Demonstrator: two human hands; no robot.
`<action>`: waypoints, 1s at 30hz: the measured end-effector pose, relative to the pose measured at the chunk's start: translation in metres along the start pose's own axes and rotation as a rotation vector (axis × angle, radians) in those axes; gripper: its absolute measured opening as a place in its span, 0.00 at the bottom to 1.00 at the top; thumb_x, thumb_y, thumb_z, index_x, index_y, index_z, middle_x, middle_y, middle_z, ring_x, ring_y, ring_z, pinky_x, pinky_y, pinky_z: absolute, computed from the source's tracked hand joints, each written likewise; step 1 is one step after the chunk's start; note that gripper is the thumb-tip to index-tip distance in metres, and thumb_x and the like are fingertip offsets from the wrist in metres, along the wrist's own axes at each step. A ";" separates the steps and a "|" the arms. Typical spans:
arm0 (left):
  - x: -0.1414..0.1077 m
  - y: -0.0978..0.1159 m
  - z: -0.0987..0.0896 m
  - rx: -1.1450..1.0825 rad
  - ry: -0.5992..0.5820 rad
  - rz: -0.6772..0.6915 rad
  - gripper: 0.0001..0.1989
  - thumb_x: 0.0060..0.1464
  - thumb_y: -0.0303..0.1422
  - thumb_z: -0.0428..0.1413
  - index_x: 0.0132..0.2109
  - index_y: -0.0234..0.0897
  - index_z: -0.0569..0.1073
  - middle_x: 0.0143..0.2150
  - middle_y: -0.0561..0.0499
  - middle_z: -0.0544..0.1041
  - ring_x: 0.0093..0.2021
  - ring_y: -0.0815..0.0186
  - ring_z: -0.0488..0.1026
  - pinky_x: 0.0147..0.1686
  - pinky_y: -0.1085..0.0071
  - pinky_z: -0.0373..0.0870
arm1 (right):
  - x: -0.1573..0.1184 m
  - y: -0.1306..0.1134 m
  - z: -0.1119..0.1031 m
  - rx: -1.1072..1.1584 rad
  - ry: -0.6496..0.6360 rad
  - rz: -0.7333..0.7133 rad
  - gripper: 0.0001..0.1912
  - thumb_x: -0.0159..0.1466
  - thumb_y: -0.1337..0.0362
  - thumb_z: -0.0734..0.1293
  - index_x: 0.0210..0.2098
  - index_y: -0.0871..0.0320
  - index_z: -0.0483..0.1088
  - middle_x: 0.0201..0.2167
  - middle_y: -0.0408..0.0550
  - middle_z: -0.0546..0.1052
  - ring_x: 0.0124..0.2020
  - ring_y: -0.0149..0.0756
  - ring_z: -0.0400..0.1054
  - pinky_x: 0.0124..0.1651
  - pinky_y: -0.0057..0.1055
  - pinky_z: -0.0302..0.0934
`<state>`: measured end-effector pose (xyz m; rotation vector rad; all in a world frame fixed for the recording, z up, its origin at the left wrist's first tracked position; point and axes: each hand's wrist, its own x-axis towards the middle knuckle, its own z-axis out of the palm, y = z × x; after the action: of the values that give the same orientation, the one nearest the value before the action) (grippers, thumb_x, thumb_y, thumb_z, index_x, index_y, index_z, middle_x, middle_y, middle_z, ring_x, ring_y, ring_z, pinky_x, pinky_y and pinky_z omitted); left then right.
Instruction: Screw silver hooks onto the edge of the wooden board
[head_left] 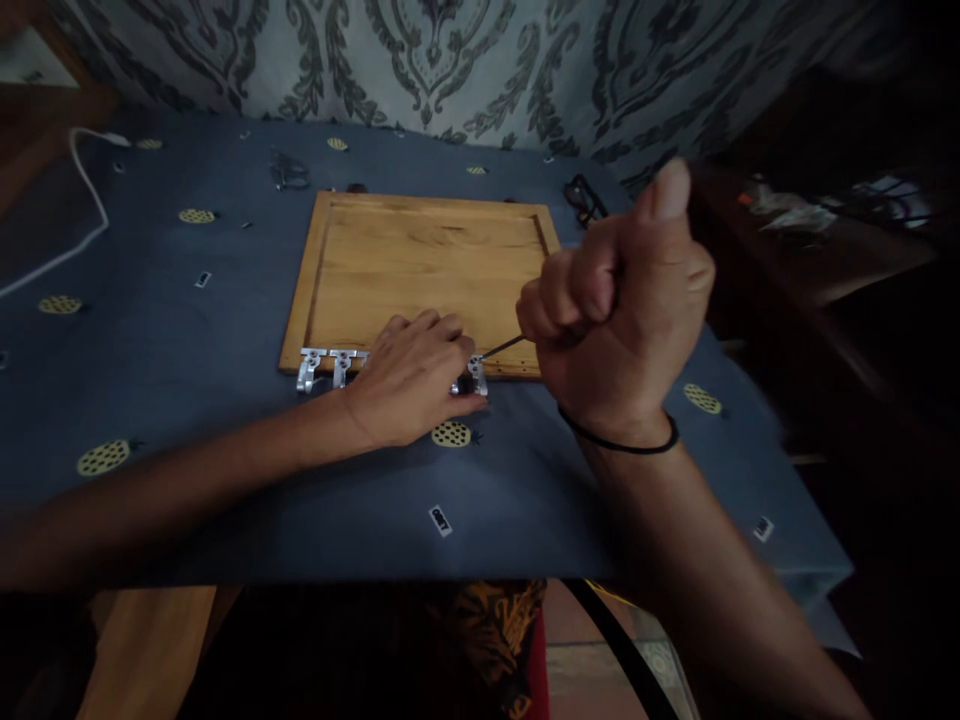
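A wooden panel [435, 260] with a raised frame lies flat on the cloth-covered table. Several metal hinges [343, 358] sit in a row along its near edge. My left hand [412, 375] rests over that edge, its fingers bent onto the wood and its thumb by the rightmost hinge [476, 370]; part of the row is hidden under it. My right hand [622, 300] is closed in a fist around a screwdriver, whose thin shaft [504, 347] slants down-left to the rightmost hinge. The fingers cover the screwdriver's handle.
A blue cloth [247, 480] with pineapple prints covers the table. Black-framed glasses [583, 200] lie beyond the panel's right corner, and a small metal object [289, 172] lies behind its left corner. A white cable [86, 190] runs along the left. A patterned curtain [427, 60] hangs behind.
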<state>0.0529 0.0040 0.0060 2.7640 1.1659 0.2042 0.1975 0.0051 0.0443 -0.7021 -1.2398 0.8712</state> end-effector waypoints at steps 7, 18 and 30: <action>-0.002 0.001 -0.020 0.027 -0.010 -0.023 0.23 0.59 0.48 0.66 0.51 0.33 0.76 0.50 0.43 0.77 0.55 0.49 0.73 0.52 0.56 0.70 | -0.003 -0.002 0.003 0.001 -0.029 0.025 0.41 0.60 0.32 0.70 0.12 0.53 0.47 0.11 0.35 0.41 0.13 0.26 0.37 0.15 0.34 0.39; -0.029 -0.055 -0.052 -0.156 0.184 -0.042 0.14 0.65 0.41 0.55 0.51 0.39 0.76 0.48 0.48 0.79 0.53 0.54 0.77 0.54 0.59 0.72 | -0.002 0.000 -0.003 0.094 -0.171 0.018 0.38 0.66 0.44 0.71 0.13 0.54 0.50 0.12 0.35 0.43 0.12 0.25 0.40 0.16 0.32 0.41; -0.052 -0.120 -0.064 -0.200 0.523 -0.254 0.16 0.61 0.42 0.54 0.47 0.42 0.82 0.44 0.52 0.84 0.43 0.60 0.80 0.44 0.62 0.77 | -0.001 -0.001 -0.006 0.089 -0.218 0.065 0.38 0.66 0.45 0.71 0.12 0.55 0.51 0.11 0.35 0.44 0.13 0.24 0.39 0.16 0.29 0.39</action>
<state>-0.0780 0.0540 0.0440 2.4221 1.4922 0.9977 0.2035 0.0033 0.0435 -0.5906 -1.3680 1.0723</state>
